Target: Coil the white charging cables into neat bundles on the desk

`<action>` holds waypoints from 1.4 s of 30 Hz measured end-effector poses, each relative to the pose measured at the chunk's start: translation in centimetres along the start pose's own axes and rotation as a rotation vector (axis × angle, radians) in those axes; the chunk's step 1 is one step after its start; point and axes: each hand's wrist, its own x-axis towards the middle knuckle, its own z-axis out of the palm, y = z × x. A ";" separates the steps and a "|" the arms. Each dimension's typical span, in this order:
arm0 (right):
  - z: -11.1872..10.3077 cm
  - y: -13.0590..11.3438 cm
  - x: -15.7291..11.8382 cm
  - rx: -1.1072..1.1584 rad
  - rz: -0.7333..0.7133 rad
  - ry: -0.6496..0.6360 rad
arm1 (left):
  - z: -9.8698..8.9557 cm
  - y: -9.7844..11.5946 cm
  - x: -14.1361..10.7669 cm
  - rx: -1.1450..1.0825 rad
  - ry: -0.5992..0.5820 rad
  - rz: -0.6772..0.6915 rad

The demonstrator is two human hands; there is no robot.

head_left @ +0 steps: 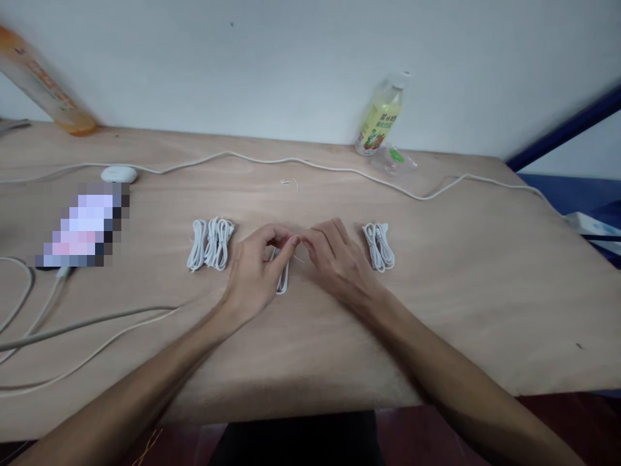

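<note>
A coiled white cable hangs partly hidden under my left hand, whose fingers are closed round it. My right hand meets the left at the fingertips, thumb and forefinger pinched together. Between the hands a thin white tie pokes out; the fingers cover most of it. To the left of my hands lie bundled white cables, side by side. On the right is another group of bundled white cables. Farther back are a few thin white tie pieces.
A phone with a plugged-in cable and a white earbud case lie on the left. A long white cord crosses the back. By the wall stand an orange-capped bottle, a yellow-labelled bottle and a clear plastic wrapper.
</note>
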 end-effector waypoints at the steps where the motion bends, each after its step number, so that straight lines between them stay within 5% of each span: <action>1: 0.1 0.1 0.0 0.027 0.009 -0.001 | -0.1 -0.1 0.0 0.020 -0.003 0.017; 12: -0.7 0.5 0.1 0.383 0.238 -0.006 | -0.6 0.1 0.4 0.077 -0.014 0.085; 26: -1.1 0.3 0.3 0.479 0.331 0.057 | -0.3 0.3 0.3 -0.006 -0.045 0.018; 35: -1.2 0.3 0.4 0.843 0.518 0.076 | -0.3 0.1 0.3 -0.071 -0.070 0.022; 42: -1.4 0.4 0.6 0.808 0.563 0.039 | -0.4 0.1 0.5 -0.053 -0.060 0.018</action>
